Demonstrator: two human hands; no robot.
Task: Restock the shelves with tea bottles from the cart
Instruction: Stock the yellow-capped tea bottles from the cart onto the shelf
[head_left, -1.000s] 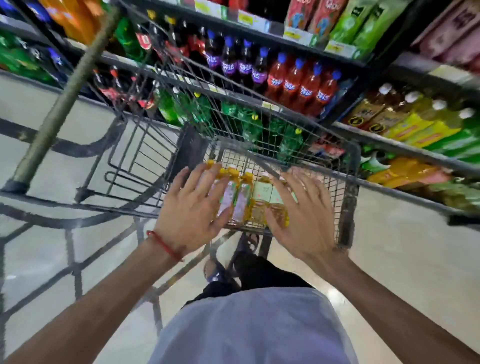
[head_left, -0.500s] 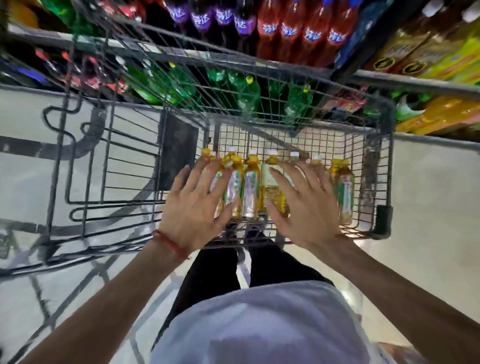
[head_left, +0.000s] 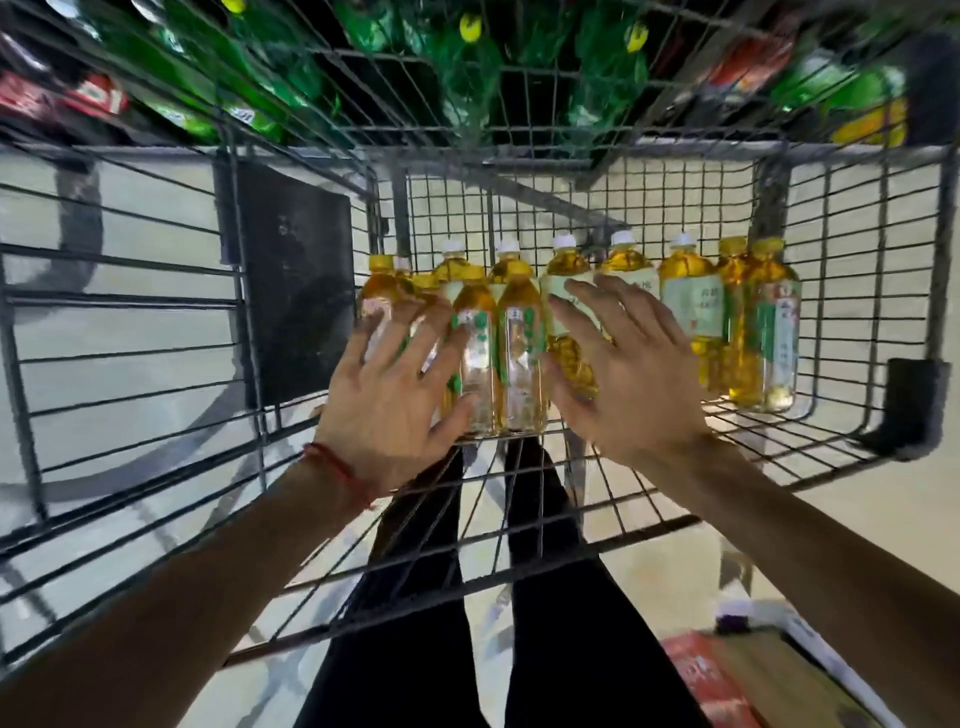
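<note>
While crowded upright at the far end of the wire cart (head_left: 675, 218), resting on its mesh bottom: tea bottles (head_left: 519, 343) full of amber liquid, white-capped in the back row, yellow-capped in front, with green-and-white labels. Two more of the same at the right, just beside the cart's side wall. Left hand (head_left: 389, 410) released, fingers spread and fairly straight, laid over the bottles at the left of the cluster, thumb against the side of one; grasping nothing. Right hand (head_left: 634, 379) likewise released, fingers fanned across the bottles in the middle, thumb down beside one, no grip closed. Red string bracelet (head_left: 340, 467) round the left wrist. Flat black panel (head_left: 296, 280) against the wire wall just left of the bottles. Beyond the cart's far wall, seen through the mesh: shelf stock of green bottles (head_left: 467, 78) with yellow caps, blurred. Below, through the wire bottom: legs in black trousers (head_left: 545, 597) over a pale glossy floor (head_left: 130, 249). Near the lower right corner, a cardboard box (head_left: 753, 680), red on one side, partly cut off by the frame edge.
</note>
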